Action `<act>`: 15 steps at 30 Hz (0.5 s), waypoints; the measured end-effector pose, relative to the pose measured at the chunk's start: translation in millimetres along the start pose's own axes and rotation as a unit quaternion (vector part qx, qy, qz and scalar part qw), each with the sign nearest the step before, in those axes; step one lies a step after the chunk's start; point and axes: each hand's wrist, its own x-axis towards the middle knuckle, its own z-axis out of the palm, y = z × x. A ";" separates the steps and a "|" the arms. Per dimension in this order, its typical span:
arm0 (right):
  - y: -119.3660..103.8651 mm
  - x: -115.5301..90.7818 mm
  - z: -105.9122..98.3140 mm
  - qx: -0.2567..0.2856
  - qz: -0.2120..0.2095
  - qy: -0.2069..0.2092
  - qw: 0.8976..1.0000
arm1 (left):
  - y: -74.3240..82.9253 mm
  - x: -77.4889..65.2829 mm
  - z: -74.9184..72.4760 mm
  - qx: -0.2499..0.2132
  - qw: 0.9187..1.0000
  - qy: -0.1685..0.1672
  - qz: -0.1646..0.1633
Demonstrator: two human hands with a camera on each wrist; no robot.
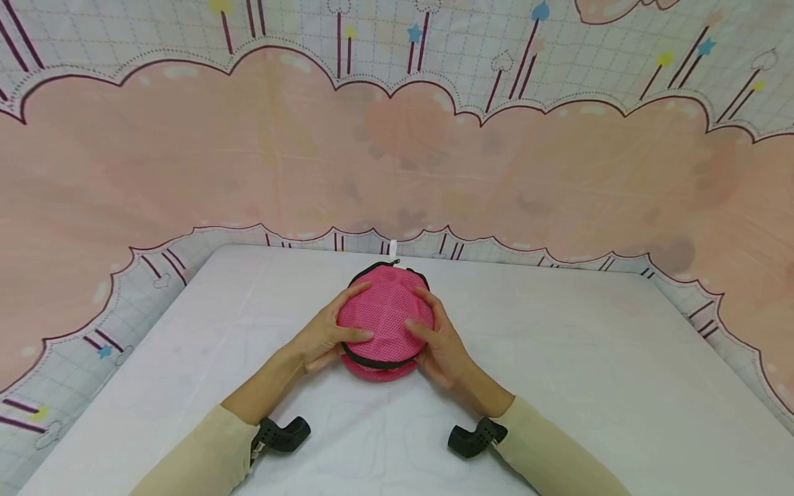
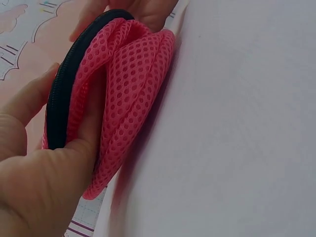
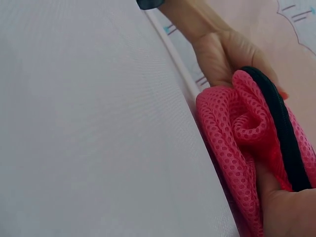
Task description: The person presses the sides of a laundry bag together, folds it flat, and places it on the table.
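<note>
A round pink mesh laundry bag with a black zip band sits at the middle of the white table. My left hand grips its left side, thumb laid over the top mesh. On the opposite side, my right hand holds it the same way, its thumb on the mesh. In the left wrist view, a finger of the left hand reaches into the fold below the zip band. The right wrist view shows the mesh crumpled inward beside the right hand.
The white table spreads out on all sides of the bag. Behind it hangs a peach and white patterned cloth. Black wrist mounts show at both cream sleeves. A small white tab sticks up at the bag's far edge.
</note>
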 end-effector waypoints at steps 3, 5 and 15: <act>1.9 -0.1 -0.7 -0.017 0.001 0.012 1.000 | -1.3 -0.1 0.1 -0.004 1.000 -0.001 0.002; 3.3 -0.1 -1.0 -0.029 0.005 0.020 0.999 | -2.0 -0.2 0.1 -0.004 1.000 -0.001 0.001; 4.5 -1.9 0.8 -0.050 0.021 0.034 0.998 | -5.7 -1.0 0.8 -0.005 1.000 0.004 0.004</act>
